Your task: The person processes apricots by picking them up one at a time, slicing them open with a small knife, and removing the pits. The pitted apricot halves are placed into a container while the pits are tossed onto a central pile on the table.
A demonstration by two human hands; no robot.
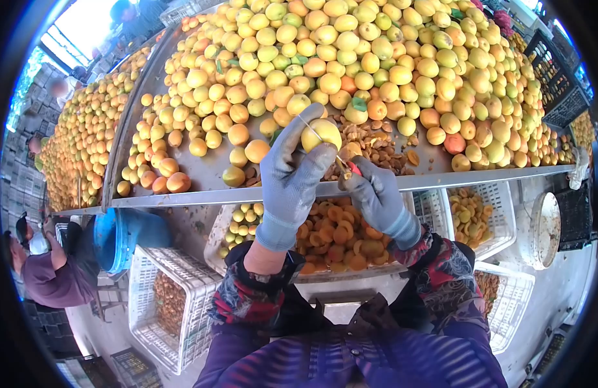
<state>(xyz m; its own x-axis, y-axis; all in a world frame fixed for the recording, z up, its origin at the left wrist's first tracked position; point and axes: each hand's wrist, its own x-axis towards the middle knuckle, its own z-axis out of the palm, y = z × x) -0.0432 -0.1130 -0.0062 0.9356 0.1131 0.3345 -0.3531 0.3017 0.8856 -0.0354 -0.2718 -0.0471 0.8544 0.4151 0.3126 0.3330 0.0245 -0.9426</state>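
My left hand (289, 174), in a grey glove, holds a yellow apricot (321, 135) between thumb and fingers above the metal table edge. In a matching glove, my right hand (374, 193) grips a small tool with a red handle (354, 168). A thin wire or blade of the tool lies across the apricot's face. Just behind the hands is a pile of brown pits (370, 143) on the table. Below them, a crate of halved orange apricots (341, 236) stands between my forearms.
Whole apricots (351, 39) are heaped over the metal table (260, 195). White crates (182, 297) stand below at left and right, beside a blue barrel (127, 236) and a white bucket (543, 229). A person in purple (56, 278) is at far left. Black crates (558, 77) are at upper right.
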